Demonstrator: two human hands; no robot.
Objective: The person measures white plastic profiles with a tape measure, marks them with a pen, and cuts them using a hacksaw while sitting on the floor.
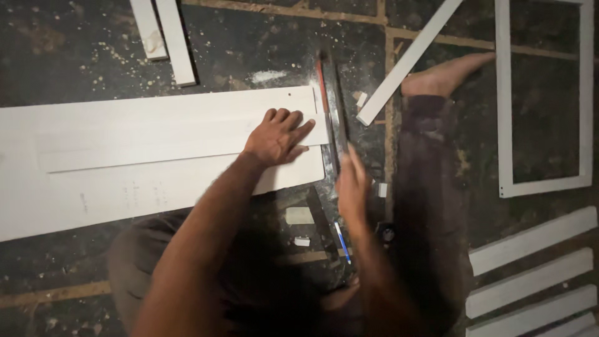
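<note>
The left hand (277,136) pressed flat, fingers spread, on the long white wooden board (125,150); the blurred right hand (353,187), fingers open, was beside the dark saw (331,112); the board could slip if the pressure eased.

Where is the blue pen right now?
In the head view the blue pen lies on the dark floor at lower centre, just below the right hand and right of two small white offcuts.

Both forearms are showing bare, with no sleeves reaching them and no watch or band at either wrist. The left hand (279,136) and the right hand (353,187) are going ungloved and ringless. Dark brownish trousers (430,206), dusty and faintly mottled, are covering the legs, the cloth ending at the ankle toward one o'clock, where a bare foot (444,76) is showing, without shoe or sock.
</note>
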